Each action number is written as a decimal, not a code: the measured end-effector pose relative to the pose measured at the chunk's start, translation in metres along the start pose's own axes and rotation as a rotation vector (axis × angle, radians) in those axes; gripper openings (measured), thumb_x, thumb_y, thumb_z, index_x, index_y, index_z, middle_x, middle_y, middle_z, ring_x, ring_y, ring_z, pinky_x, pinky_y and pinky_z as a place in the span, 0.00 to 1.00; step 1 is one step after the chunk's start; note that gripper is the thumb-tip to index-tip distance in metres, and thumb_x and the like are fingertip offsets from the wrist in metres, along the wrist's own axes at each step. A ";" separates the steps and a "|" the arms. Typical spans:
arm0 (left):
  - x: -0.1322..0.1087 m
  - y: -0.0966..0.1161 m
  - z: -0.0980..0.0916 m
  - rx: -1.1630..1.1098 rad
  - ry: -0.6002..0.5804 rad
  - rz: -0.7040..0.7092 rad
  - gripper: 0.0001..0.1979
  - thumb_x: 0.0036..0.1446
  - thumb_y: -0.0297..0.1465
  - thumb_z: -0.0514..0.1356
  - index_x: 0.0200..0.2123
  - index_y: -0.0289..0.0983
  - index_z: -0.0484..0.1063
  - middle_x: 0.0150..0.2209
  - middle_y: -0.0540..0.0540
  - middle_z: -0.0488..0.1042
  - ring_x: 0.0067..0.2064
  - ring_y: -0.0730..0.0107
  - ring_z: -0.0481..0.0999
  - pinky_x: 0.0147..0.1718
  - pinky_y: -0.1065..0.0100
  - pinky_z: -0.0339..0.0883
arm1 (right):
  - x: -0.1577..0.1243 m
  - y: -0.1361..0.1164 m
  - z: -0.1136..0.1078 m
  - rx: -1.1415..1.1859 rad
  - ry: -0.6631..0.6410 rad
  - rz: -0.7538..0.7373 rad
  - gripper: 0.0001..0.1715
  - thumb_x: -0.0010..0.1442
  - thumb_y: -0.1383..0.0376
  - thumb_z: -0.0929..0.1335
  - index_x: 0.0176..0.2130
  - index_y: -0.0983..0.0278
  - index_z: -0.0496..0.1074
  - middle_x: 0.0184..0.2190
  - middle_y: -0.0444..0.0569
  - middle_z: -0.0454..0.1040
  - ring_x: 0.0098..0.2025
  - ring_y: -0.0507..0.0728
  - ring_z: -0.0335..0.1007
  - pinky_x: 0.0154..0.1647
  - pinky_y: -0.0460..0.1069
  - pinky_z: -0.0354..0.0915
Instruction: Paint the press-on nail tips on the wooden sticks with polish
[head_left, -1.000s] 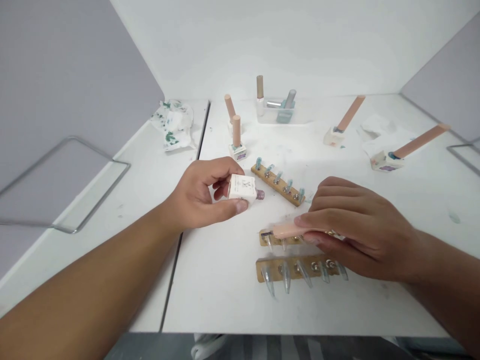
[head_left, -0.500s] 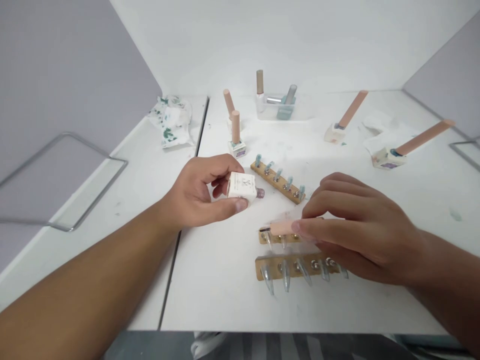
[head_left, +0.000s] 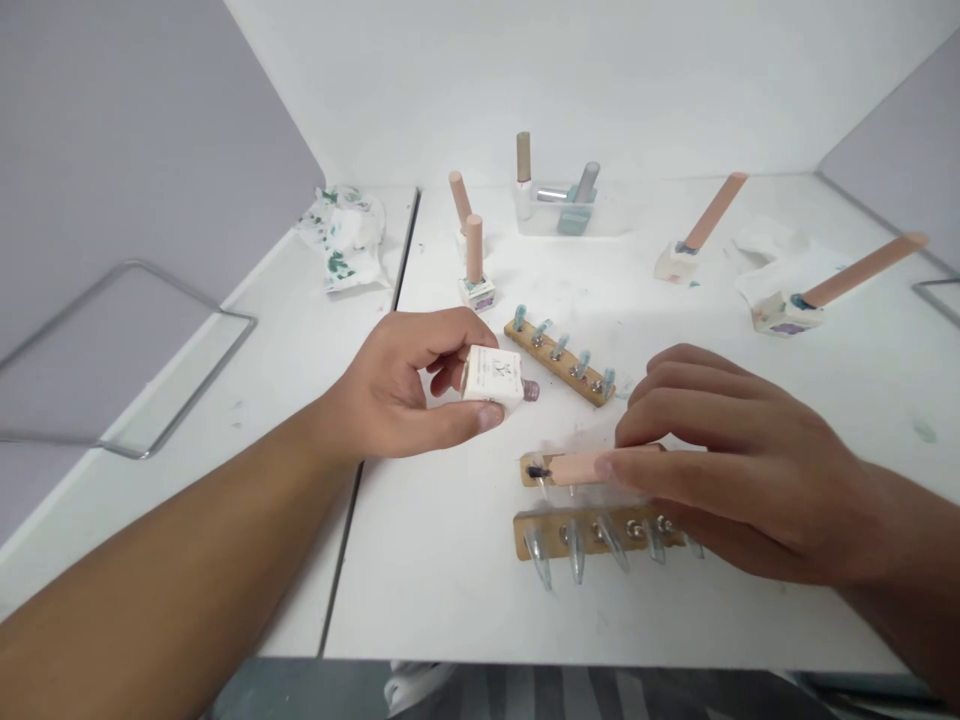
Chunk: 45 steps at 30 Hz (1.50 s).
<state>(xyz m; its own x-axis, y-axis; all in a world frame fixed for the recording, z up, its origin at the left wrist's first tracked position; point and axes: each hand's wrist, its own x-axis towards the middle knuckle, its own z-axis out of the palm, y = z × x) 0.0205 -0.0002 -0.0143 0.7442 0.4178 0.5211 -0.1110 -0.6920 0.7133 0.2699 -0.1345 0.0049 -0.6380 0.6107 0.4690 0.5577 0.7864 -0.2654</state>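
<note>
Tilted on its side, a white nail polish bottle point(head_left: 491, 378) with an uncapped neck is held in my left hand point(head_left: 420, 385). My right hand point(head_left: 735, 460) pinches the pinkish cap of a nail polish brush point(head_left: 581, 467). The brush's dark tip lies over a nail tip at the left end of the middle wooden strip point(head_left: 527, 470), which the cap and my hand partly cover. Nearer me, another wooden strip point(head_left: 521, 537) carries several clear nail tips point(head_left: 576, 553). Behind, a slanted strip point(head_left: 555, 362) bears several pale blue nail tips point(head_left: 559, 346).
Two capped polish bottles point(head_left: 477, 290) stand beyond my left hand. Two more bottles with long caps point(head_left: 789, 312) are at the right. A clear tray point(head_left: 540, 222) at the back holds bottles. Stained crumpled tissue point(head_left: 352, 240) lies at the left, near a metal frame point(head_left: 247, 340).
The brush and my right hand have shifted slightly right and down, with the brush tip lower over the nail tip. My left hand still holds the bottle.
</note>
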 end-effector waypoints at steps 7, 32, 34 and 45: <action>-0.001 -0.002 -0.001 -0.052 -0.018 -0.056 0.08 0.52 0.33 0.67 0.35 0.39 0.73 0.23 0.48 0.71 0.22 0.72 0.67 0.16 0.65 0.57 | 0.000 0.003 0.000 0.047 0.009 0.009 0.19 0.58 0.78 0.65 0.48 0.64 0.69 0.31 0.46 0.71 0.33 0.54 0.63 0.39 0.54 0.62; -0.001 -0.002 0.000 -0.067 -0.020 -0.046 0.08 0.53 0.34 0.67 0.36 0.40 0.73 0.23 0.49 0.72 0.22 0.73 0.67 0.16 0.67 0.57 | 0.001 0.009 -0.001 0.111 -0.008 0.041 0.08 0.62 0.74 0.64 0.39 0.65 0.70 0.26 0.44 0.68 0.28 0.52 0.60 0.36 0.52 0.59; 0.000 -0.003 -0.001 -0.056 -0.014 -0.050 0.08 0.53 0.33 0.67 0.35 0.39 0.74 0.24 0.49 0.72 0.22 0.73 0.67 0.17 0.67 0.57 | 0.001 0.008 -0.003 0.139 -0.015 0.033 0.08 0.62 0.74 0.64 0.40 0.65 0.70 0.26 0.44 0.68 0.29 0.52 0.61 0.37 0.52 0.60; -0.001 -0.003 -0.002 -0.055 -0.010 -0.023 0.08 0.52 0.32 0.67 0.35 0.37 0.73 0.24 0.50 0.73 0.22 0.75 0.67 0.17 0.69 0.58 | 0.003 0.004 -0.005 0.011 0.073 0.034 0.08 0.62 0.73 0.66 0.43 0.66 0.71 0.28 0.47 0.71 0.31 0.54 0.65 0.37 0.53 0.62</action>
<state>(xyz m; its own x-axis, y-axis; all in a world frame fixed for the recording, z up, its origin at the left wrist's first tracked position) 0.0192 0.0028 -0.0164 0.7533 0.4274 0.4999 -0.1298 -0.6485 0.7501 0.2727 -0.1304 0.0091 -0.5781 0.6288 0.5200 0.5722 0.7668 -0.2910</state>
